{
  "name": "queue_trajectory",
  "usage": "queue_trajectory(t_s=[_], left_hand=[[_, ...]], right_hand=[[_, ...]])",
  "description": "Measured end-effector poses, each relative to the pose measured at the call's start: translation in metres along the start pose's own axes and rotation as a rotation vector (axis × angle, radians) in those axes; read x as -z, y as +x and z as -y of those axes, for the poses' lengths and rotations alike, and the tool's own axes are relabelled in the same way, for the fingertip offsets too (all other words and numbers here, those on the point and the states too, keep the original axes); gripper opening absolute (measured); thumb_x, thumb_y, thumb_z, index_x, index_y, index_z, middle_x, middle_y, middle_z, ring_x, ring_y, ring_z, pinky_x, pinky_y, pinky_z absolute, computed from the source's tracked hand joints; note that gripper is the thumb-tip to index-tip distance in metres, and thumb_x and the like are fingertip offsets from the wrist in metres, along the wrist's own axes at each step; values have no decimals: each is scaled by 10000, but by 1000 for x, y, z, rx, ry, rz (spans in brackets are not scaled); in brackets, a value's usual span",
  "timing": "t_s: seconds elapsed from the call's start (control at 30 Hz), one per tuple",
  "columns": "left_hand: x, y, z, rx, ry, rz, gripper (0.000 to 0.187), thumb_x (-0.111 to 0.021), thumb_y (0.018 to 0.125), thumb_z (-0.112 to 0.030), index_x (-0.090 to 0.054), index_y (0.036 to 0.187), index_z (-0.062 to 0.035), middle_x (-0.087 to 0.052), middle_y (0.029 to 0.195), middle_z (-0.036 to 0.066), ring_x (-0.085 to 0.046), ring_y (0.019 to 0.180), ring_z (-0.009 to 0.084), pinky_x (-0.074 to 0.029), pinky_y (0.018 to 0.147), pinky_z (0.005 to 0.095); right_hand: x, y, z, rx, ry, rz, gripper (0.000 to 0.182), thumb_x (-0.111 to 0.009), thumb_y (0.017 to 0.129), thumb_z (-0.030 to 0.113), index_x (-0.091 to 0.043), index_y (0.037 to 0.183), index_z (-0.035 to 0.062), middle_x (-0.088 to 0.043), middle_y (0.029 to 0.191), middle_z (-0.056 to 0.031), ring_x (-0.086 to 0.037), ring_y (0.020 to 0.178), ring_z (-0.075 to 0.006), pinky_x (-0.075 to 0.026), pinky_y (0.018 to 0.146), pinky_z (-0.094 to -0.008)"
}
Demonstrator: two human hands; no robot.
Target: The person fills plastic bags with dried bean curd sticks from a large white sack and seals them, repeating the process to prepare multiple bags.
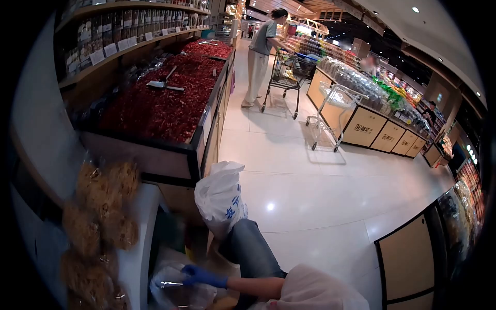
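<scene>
My right hand [203,276], in a blue glove, reaches in from the lower right. Its fingers are closed on a clear plastic bag [178,289] low beside the white counter edge. What lies in that bag is blurred and cannot be made out. My left hand is out of sight. A white plastic carrier bag [219,196] with blue lettering stands just beyond my bent knee [253,253], against the display case.
Packs of tan dried food [103,206] lie at the left. Beyond is a bin of red dried goods [160,98] with metal scoops [164,85], below shelves of jars [129,26]. A person [263,46] pushes a black cart [289,70]; a pale cart [336,106] stands nearby.
</scene>
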State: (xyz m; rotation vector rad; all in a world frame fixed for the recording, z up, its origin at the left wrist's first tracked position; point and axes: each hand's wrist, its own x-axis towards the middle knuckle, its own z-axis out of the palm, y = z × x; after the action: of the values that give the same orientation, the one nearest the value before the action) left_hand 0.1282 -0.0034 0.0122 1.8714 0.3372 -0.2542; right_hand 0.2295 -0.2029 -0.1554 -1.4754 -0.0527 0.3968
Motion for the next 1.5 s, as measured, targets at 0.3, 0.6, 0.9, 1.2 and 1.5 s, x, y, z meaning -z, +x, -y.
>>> queue_trajectory(t_s=[0.3, 0.6, 0.9, 1.2, 1.5], left_hand=[[-10, -5, -20, -179, 177, -98, 275, -603, 864, -212, -628, 872, 61, -616, 690, 152, -518, 604, 192, -423, 593, 346], [-1, 3, -3, -164, 254, -89, 237, -601, 853, -187, -630, 805, 43, -628, 720, 142, -529, 618, 232, -435, 631, 368], [6, 0, -4, -229, 141, -197, 308, -575, 892, -206, -619, 1032, 65, -658, 946, 168, -602, 816, 231, -472, 741, 331], [12, -1, -7, -146, 164, -223, 296, -551, 916, -208, -622, 1010, 64, -655, 900, 140, -578, 778, 204, -465, 710, 319], [21, 4, 14, -116, -68, -181, 318, -528, 930, -244, -630, 978, 53, -653, 822, 130, -557, 731, 188, -448, 688, 302]], right_hand=[[28, -8, 37, -109, -310, -90, 579, -769, 654, 262, -485, 1086, 1, -601, 942, -154, -582, 875, -244, -460, 753, -330], [40, -19, 27, -171, 587, 280, 160, -575, 879, 171, -517, 973, 56, -600, 1025, -93, -578, 948, -175, -457, 769, -268], [50, -29, 37, -153, 1010, 643, 171, -457, 959, 201, -517, 1031, 58, -481, 1303, -138, -507, 1128, -179, -429, 940, -306], [44, -37, 55, -68, 488, 560, 332, -534, 922, 226, -537, 1188, 28, -511, 1275, -82, -519, 1077, -132, -420, 894, -251], [49, -34, 48, -212, 649, 518, 304, -456, 956, 261, -560, 1128, 33, -597, 1080, -52, -563, 935, -130, -450, 856, -266]])
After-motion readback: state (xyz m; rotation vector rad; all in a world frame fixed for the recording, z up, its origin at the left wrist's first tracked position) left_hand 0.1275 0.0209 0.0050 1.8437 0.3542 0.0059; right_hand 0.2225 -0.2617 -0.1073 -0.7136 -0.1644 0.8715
